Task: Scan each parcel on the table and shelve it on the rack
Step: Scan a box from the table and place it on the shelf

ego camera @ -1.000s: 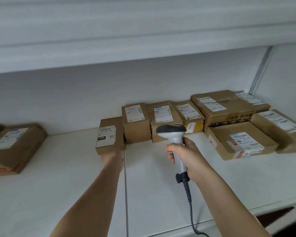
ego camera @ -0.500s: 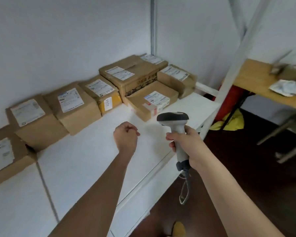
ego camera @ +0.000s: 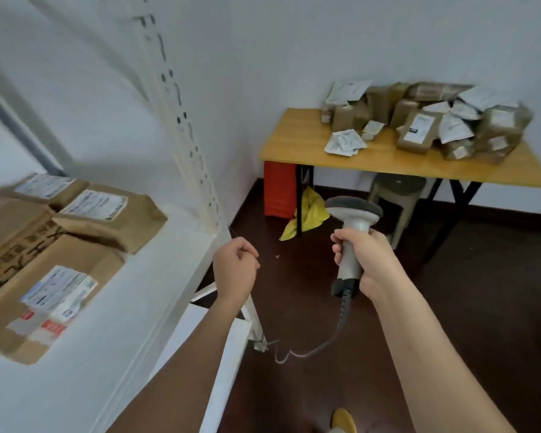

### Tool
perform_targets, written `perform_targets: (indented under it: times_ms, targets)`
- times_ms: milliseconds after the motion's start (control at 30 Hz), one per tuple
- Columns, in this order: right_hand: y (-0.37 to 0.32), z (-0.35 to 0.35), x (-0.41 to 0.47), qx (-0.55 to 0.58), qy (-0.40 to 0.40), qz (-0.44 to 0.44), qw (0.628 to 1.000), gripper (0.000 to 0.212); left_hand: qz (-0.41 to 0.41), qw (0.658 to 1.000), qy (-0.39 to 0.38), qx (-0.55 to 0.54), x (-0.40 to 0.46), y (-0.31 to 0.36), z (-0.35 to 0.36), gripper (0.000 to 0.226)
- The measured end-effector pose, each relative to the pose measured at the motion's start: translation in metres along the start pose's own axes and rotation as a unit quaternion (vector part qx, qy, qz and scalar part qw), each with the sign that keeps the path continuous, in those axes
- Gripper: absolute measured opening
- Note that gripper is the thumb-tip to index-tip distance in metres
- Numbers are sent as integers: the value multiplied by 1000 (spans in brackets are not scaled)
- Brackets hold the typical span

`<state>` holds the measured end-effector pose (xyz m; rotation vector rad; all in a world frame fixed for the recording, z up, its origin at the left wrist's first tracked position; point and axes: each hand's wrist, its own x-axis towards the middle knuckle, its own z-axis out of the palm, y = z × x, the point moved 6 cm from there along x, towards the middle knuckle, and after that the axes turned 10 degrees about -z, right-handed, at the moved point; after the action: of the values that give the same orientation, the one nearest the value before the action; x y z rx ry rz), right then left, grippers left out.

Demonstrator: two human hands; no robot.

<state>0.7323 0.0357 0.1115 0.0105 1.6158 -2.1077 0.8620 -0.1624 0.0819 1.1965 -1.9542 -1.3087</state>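
My right hand (ego camera: 367, 260) grips a grey corded barcode scanner (ego camera: 353, 232), held upright over the dark floor. My left hand (ego camera: 235, 270) is curled into a loose fist with nothing in it, just off the corner of the white rack shelf (ego camera: 113, 332). Several brown labelled parcels (ego camera: 44, 276) lie on that shelf at the left. A pile of brown boxes and white mailers (ego camera: 431, 120) sits on the wooden table (ego camera: 388, 160) at the far right.
A slotted white rack upright (ego camera: 188, 145) rises between shelf and table. Under the table stand a red crate (ego camera: 280, 189), a yellow cloth (ego camera: 308, 214) and a grey stool (ego camera: 397, 195). The scanner cable (ego camera: 313, 348) trails over the dark floor.
My view has swung right from the shelf toward the table. My left hand let go of a parcel on the shelf and drew back closed. The scanner stays in my right hand.
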Motion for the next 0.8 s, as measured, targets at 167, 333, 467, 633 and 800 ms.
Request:
perform_targets:
  times_ms: [167, 333, 467, 633, 800]
  targets:
    - [-75, -96, 84, 16, 88, -40, 995, 9, -15, 996, -91, 2, 37, 52, 144, 38]
    - [-131, -170, 151, 55, 175, -86, 979, 13, -40, 988, -149, 28, 72, 83, 256, 36]
    - [-142, -197, 202, 89, 201, -97, 971, 11, -80, 979, -182, 49, 114, 83, 321, 33]
    - [-161, -211, 281, 82, 212, -112, 967, 9, -127, 970, -198, 55, 191, 90, 400, 31]
    - [-200, -218, 370, 35, 241, -132, 961, 11, -181, 958, -218, 45, 271, 116, 488, 26]
